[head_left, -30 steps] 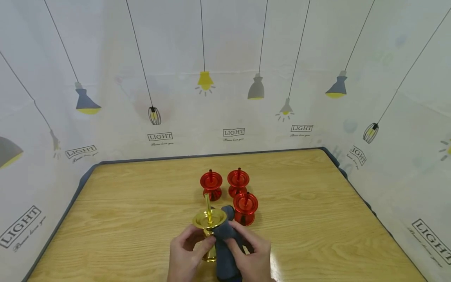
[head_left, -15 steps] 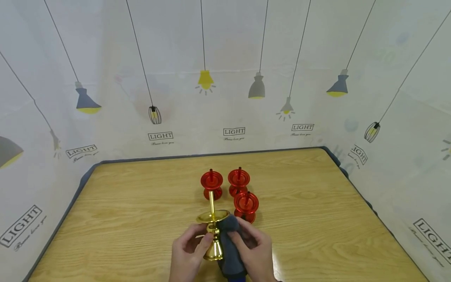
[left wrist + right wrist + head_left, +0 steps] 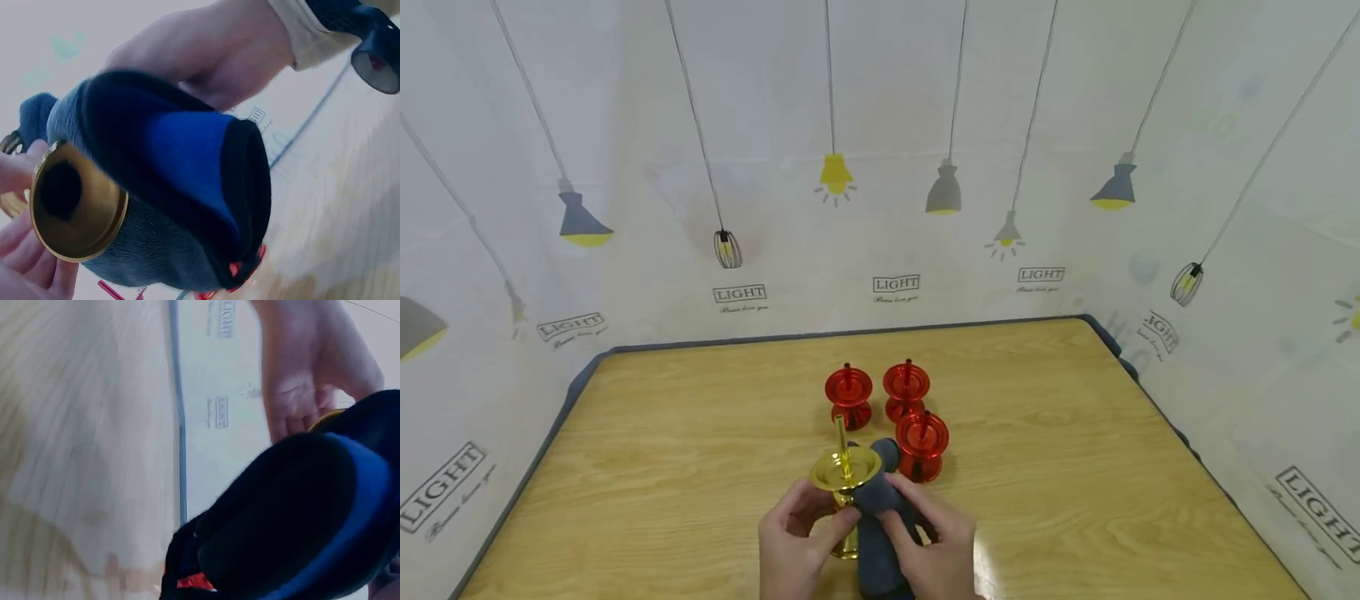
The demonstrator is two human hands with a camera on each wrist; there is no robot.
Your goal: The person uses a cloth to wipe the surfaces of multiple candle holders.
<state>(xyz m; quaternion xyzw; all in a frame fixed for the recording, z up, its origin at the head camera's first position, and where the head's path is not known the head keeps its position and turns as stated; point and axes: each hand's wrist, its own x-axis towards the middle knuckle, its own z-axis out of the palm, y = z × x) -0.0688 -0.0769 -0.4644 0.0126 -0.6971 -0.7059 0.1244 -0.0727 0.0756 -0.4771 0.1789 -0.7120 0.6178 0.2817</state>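
Note:
A shiny gold candle holder (image 3: 824, 475), with a wide dish and an upright spike, is held above the table at the front centre. My left hand (image 3: 793, 537) pinches its stem between thumb and fingers. A dark grey-blue cloth (image 3: 880, 550) lies against the right side of the dish and stem, gripped by my right hand (image 3: 938, 542). In the left wrist view the holder's hollow base (image 3: 103, 187) touches the cloth (image 3: 150, 250), whose folds show a bright blue inside. The cloth (image 3: 281, 512) hides most of the holder in the right wrist view.
Just beyond my hands stand three red candle holders of like shape: one at the back left (image 3: 848, 388), one at the back right (image 3: 906, 383) and one nearer (image 3: 922, 437). The wooden table (image 3: 685, 467) ends at a sheet wall (image 3: 805, 300) printed with lamps.
Half a second ago the gold candle holder showed more of its base and stem; now its dish tips toward me, much as one second ago. The cloth has shifted with it. The red holders stay put.

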